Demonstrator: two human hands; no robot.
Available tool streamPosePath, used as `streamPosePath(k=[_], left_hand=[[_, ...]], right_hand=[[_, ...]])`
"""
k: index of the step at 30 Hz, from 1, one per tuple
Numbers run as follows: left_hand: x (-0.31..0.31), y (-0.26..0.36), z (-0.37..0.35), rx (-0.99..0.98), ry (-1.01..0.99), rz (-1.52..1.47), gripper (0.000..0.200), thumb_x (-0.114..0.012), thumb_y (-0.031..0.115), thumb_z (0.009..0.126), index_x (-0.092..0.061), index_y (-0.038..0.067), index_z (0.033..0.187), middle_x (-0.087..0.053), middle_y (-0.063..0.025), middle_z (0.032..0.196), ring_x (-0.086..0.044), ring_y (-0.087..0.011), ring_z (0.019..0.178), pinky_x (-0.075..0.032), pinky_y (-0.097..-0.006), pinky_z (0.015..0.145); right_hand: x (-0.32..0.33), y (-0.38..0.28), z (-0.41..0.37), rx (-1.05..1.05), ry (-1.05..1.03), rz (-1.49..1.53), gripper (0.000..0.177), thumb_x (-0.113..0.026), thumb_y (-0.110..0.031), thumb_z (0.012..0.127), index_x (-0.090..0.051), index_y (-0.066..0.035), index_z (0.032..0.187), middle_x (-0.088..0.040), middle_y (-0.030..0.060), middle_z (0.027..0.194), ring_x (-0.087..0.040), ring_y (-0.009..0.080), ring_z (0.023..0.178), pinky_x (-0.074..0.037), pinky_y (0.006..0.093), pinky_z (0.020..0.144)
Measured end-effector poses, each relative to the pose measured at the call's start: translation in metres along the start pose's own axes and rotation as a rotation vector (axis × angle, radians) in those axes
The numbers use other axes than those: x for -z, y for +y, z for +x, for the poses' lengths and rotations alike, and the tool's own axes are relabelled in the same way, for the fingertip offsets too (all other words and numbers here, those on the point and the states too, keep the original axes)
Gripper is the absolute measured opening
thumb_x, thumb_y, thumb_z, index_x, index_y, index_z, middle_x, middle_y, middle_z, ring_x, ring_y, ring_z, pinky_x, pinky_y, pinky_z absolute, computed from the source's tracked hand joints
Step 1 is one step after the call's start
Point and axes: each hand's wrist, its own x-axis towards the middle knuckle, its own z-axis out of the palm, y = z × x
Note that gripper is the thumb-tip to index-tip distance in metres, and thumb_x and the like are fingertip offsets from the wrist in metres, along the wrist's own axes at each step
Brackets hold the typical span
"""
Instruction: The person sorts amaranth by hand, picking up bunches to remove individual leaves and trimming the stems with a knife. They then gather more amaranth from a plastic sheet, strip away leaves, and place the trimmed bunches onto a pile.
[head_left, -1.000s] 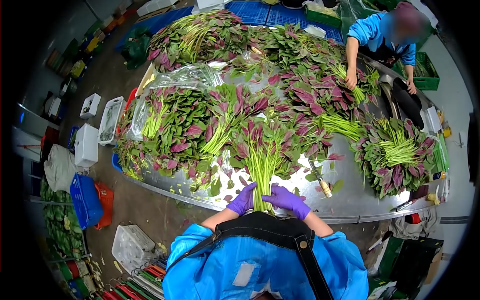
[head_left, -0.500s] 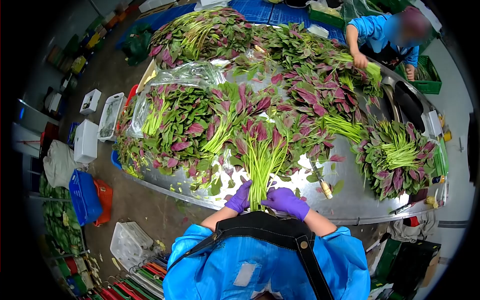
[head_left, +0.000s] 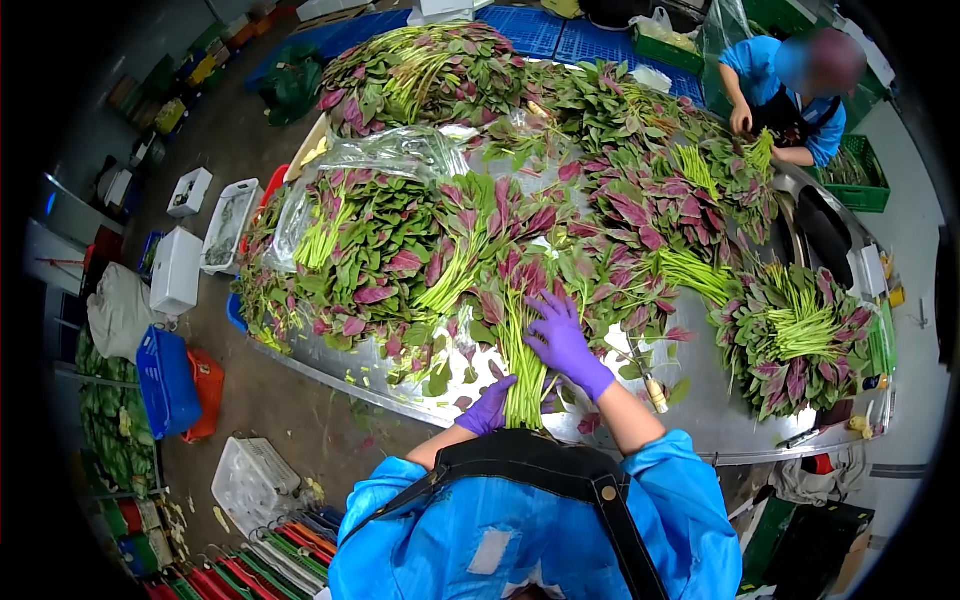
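A bunch of red-and-green amaranth is upright in front of me, its cut stem ends near my apron. My left hand, in a purple glove, is closed round the lower stems. My right hand, gloved too, reaches over the upper stems from the right. Its fingers are spread and touch the bunch below the leaves. A knife with a pale wooden handle lies on the metal table, right of my right hand. More amaranth is heaped just left of the bunch.
Amaranth heaps cover the far side, and a tied-looking pile lies at right. Clear plastic wrap rests on the left heap. Across the table, a person in blue sleeves handles greens beside a green crate. Blue crates stand left.
My right hand has moved from the stem ends up to the upper stems, its fingers spreading. My left hand stays low on the bunch. The other person has drawn both hands nearer their body.
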Motion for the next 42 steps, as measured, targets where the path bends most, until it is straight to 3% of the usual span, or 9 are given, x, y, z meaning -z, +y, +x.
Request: streamPosePath(k=[4, 6, 10, 13, 15, 16, 20, 25, 42], left_hand=[[0.016, -0.005, 0.004, -0.044, -0.135, -0.168, 0.062, -0.047, 0.034, 0.086, -0.024, 0.000, 0.134, -0.034, -0.0224, 0.132, -0.041, -0.0354, 0.119, -0.030, -0.0493, 0.101], [-0.004, -0.004, 0.004, -0.071, -0.088, -0.066, 0.061, -0.044, 0.035, 0.087, -0.024, 0.000, 0.134, -0.035, -0.0202, 0.133, -0.042, -0.0337, 0.117, -0.032, -0.0460, 0.100], [-0.006, -0.003, 0.006, 0.026, -0.116, -0.116, 0.066, -0.050, 0.033, 0.084, -0.022, 0.001, 0.135, -0.036, -0.0203, 0.132, -0.047, -0.0331, 0.112, -0.038, -0.0434, 0.096], [-0.004, -0.002, 0.006, 0.038, -0.073, -0.082, 0.071, -0.055, 0.032, 0.081, -0.021, 0.002, 0.135, -0.037, -0.0208, 0.131, -0.050, -0.0337, 0.108, -0.040, -0.0437, 0.094], [-0.004, -0.004, 0.006, 0.029, -0.045, -0.075, 0.070, -0.055, 0.031, 0.081, -0.021, 0.002, 0.135, -0.037, -0.0207, 0.131, -0.052, -0.0337, 0.106, -0.041, -0.0434, 0.093], [0.000, -0.005, 0.007, 0.034, -0.011, -0.067, 0.067, -0.054, 0.031, 0.082, -0.024, 0.001, 0.134, -0.039, -0.0206, 0.129, -0.052, -0.0340, 0.105, -0.041, -0.0437, 0.093], [-0.019, -0.004, 0.005, 0.033, 0.129, -0.030, 0.056, -0.053, 0.029, 0.084, -0.035, -0.001, 0.127, -0.047, -0.0199, 0.122, -0.052, -0.0351, 0.104, -0.042, -0.0443, 0.093], [-0.028, -0.003, 0.007, 0.021, 0.203, 0.013, 0.053, -0.043, 0.037, 0.086, -0.040, 0.001, 0.125, -0.052, -0.0130, 0.118, -0.056, -0.0309, 0.100, -0.042, -0.0435, 0.090], [-0.022, 0.000, 0.007, 0.032, 0.033, -0.125, 0.059, -0.039, 0.029, 0.082, -0.031, -0.004, 0.130, -0.043, -0.0205, 0.127, -0.047, -0.0385, 0.110, -0.033, -0.0494, 0.098]], right_hand=[[0.040, -0.018, -0.045, 0.124, -0.316, 0.467, 0.014, -0.062, -0.018, 0.079, -0.060, -0.008, 0.088, -0.055, 0.0085, 0.117, -0.047, 0.0271, 0.113, -0.034, 0.0397, 0.097], [0.047, -0.013, -0.074, 0.027, -0.706, 0.871, 0.012, -0.060, -0.014, 0.082, -0.060, -0.005, 0.090, -0.059, 0.0089, 0.110, -0.056, 0.0220, 0.101, -0.044, 0.0324, 0.086], [0.061, 0.027, -0.096, -0.277, -0.934, 1.150, 0.008, -0.053, -0.006, 0.086, -0.059, -0.001, 0.087, -0.063, 0.0078, 0.101, -0.061, 0.0211, 0.088, -0.048, 0.0316, 0.077], [0.062, 0.045, -0.106, -0.200, -0.863, 1.271, 0.014, -0.060, -0.014, 0.080, -0.061, -0.005, 0.090, -0.064, 0.0046, 0.091, -0.060, 0.0162, 0.070, -0.047, 0.0287, 0.062], [0.086, 0.016, -0.092, -0.229, -0.818, 0.202, 0.018, -0.062, -0.014, 0.075, -0.060, -0.006, 0.092, -0.062, 0.0080, 0.083, -0.060, 0.0229, 0.069, -0.047, 0.0316, 0.065], [0.081, 0.009, -0.085, -0.229, -0.816, 0.206, 0.018, -0.062, -0.014, 0.075, -0.060, -0.006, 0.092, -0.062, 0.0080, 0.083, -0.060, 0.0229, 0.069, -0.047, 0.0316, 0.065], [0.036, -0.017, -0.044, -0.052, 0.189, 0.246, 0.025, -0.060, -0.013, 0.071, -0.059, -0.007, 0.095, -0.061, 0.0106, 0.087, -0.059, 0.0250, 0.086, -0.046, 0.0331, 0.076], [-0.024, -0.004, 0.010, -0.107, 0.088, -0.035, 0.050, -0.059, -0.018, 0.068, -0.048, -0.010, 0.116, -0.048, 0.0125, 0.119, -0.038, 0.0294, 0.118, -0.023, 0.0465, 0.100], [-0.031, 0.007, 0.015, -0.284, -0.129, -0.091, 0.054, -0.058, -0.043, 0.072, -0.055, -0.011, 0.116, -0.031, 0.0183, 0.136, -0.021, 0.0355, 0.128, -0.009, 0.0553, 0.103]])
